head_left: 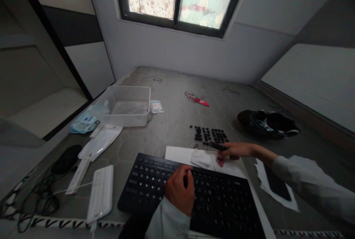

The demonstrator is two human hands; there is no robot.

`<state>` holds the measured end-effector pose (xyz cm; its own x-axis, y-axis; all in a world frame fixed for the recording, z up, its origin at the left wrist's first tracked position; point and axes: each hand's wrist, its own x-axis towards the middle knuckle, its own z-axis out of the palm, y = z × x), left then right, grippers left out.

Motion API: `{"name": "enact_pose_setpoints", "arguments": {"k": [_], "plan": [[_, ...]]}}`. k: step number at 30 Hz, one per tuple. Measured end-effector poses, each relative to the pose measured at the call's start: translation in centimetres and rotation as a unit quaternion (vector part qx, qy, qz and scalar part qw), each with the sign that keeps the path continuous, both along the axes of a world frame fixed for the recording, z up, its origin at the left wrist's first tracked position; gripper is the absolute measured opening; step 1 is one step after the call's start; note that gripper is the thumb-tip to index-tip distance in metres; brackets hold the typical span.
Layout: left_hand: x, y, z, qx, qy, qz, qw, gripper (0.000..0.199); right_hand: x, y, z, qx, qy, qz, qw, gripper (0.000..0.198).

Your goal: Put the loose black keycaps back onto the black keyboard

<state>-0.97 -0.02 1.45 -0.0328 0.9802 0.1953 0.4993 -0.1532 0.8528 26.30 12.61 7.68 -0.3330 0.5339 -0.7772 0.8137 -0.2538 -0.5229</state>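
A black keyboard lies at the front of the table, with many key positions on its left part showing pale spots where caps seem to be off. My left hand rests on it, fingers curled in; what they hold, if anything, is hidden. Beyond the keyboard's far edge, my right hand is closed round a black pen-shaped tool, its end pointing left. Under those fingers is a crumpled white cloth or tissue on a white board. Loose black keycaps lie in rows just past the board.
A clear plastic bin, a small white packet and a red packet stand farther back. At left are a black mouse, cables and a white power strip. A black cap and a phone lie right.
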Motion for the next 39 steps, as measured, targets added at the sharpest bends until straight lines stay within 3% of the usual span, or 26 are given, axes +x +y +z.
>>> {"name": "enact_pose_setpoints", "arguments": {"k": [5, 9, 13, 18, 23, 29, 34, 39], "plan": [[0.0, 0.2, 0.1, 0.032, 0.003, 0.013, 0.999, 0.026, -1.8, 1.3, -0.1, 0.06, 0.064, -0.05, 0.995, 0.037], [0.0, 0.1, 0.0, 0.035, 0.003, 0.009, 0.999, 0.025, -2.9, 1.6, -0.4, 0.052, 0.061, 0.012, 0.997, 0.034], [0.1, 0.0, 0.0, 0.027, 0.0, 0.017, 0.999, 0.025, -2.0, 1.1, -0.2, 0.053, 0.012, 0.041, 0.998, 0.031], [0.1, -0.1, 0.1, 0.027, 0.002, 0.012, 1.0, 0.024, 0.4, 0.6, 0.6, -0.002, -0.007, 0.023, 1.0, 0.032], [0.0, -0.1, 0.2, 0.025, -0.006, 0.007, 1.0, 0.023, 0.8, 0.8, 0.9, 0.055, 0.031, -0.07, 0.995, 0.039], [0.0, -0.1, 0.2, 0.009, -0.008, 0.003, 1.0, 0.023, -1.5, 1.4, 0.6, 0.117, 0.091, -0.068, 0.987, 0.039], [0.0, -0.2, 0.2, 0.003, -0.01, -0.001, 1.0, 0.022, -4.0, 0.6, 0.3, 0.138, 0.156, -0.14, 0.968, 0.044], [0.0, -0.2, 0.6, 0.022, -0.021, 0.028, 0.999, 0.021, -6.8, -1.8, 1.0, 0.102, 0.18, -0.119, 0.971, 0.044]]}}
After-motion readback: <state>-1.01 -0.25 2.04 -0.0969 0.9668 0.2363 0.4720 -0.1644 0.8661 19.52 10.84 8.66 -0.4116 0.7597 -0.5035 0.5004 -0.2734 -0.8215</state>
